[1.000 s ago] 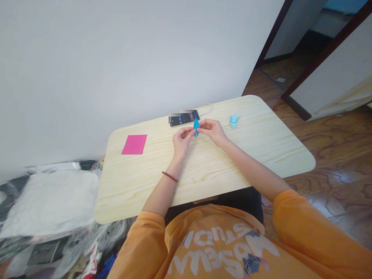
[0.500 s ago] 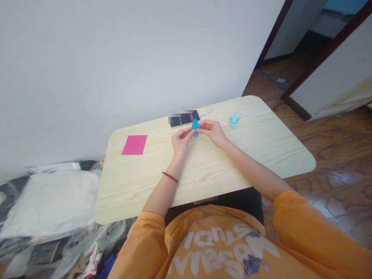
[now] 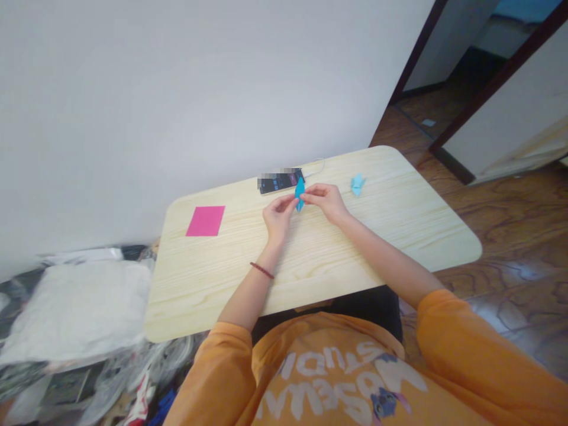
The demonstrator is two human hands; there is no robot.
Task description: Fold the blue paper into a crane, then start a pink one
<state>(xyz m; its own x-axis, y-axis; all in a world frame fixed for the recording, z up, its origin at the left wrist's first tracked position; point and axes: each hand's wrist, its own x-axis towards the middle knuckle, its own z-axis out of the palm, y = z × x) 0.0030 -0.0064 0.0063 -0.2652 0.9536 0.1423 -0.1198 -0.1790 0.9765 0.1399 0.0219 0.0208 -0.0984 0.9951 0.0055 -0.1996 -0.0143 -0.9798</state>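
A small folded blue paper piece (image 3: pixel 300 192) stands upright between my two hands above the light wooden table (image 3: pixel 310 260). My left hand (image 3: pixel 277 214) pinches its left side with fingertips closed. My right hand (image 3: pixel 326 200) pinches the right side the same way. A red bead bracelet sits on my left wrist. Just behind the paper lies a dark phone (image 3: pixel 280 180) with a white cable running off to its right.
A pink paper square (image 3: pixel 206 220) lies flat at the table's left. A finished light-blue folded figure (image 3: pixel 357 184) sits at the back right. A white wall runs behind the table. Bags and clutter lie on the floor at left; a doorway opens at right.
The blue paper piece has turned a little and looks narrower and taller between my fingertips. Both hands stay in nearly the same place.
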